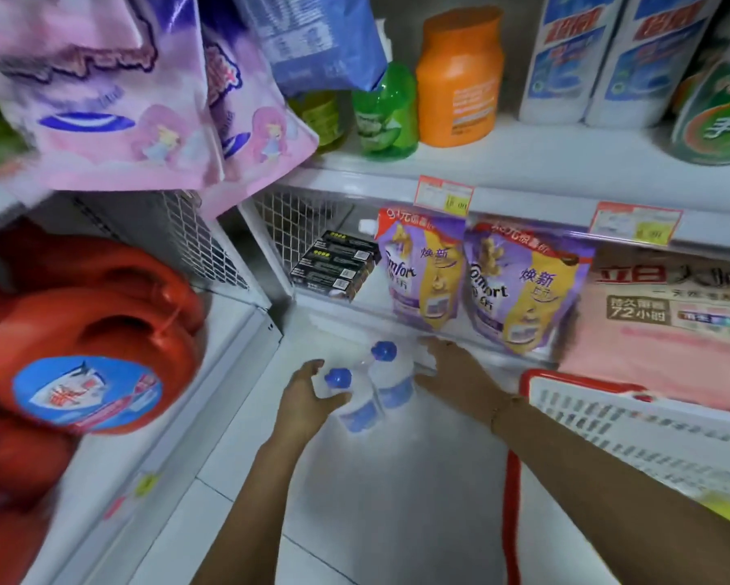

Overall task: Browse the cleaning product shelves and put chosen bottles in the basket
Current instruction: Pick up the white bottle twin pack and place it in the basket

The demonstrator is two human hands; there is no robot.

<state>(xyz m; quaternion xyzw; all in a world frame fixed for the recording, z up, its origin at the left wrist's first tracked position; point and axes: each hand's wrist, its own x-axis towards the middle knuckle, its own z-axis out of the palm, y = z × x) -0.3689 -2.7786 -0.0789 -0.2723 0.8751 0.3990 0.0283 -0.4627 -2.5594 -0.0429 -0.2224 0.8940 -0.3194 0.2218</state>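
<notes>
Two white bottles with blue caps and blue labels stand low down by the bottom shelf edge. My left hand [308,394] curls its fingers round the nearer bottle [350,399] just under the cap. My right hand [452,365] lies against the right side of the farther bottle [390,377], fingers reaching behind it; whether they grip it is blurred. The white basket with a red rim [608,411] hangs at my right forearm, lower right.
Purple-and-yellow refill pouches [422,276] and black boxes [333,263] sit on the lower shelf. Red detergent jugs [80,344] fill the left shelf. Pink bags [144,99] hang overhead. An orange bottle [460,78] and a green one [386,107] stand on the upper shelf.
</notes>
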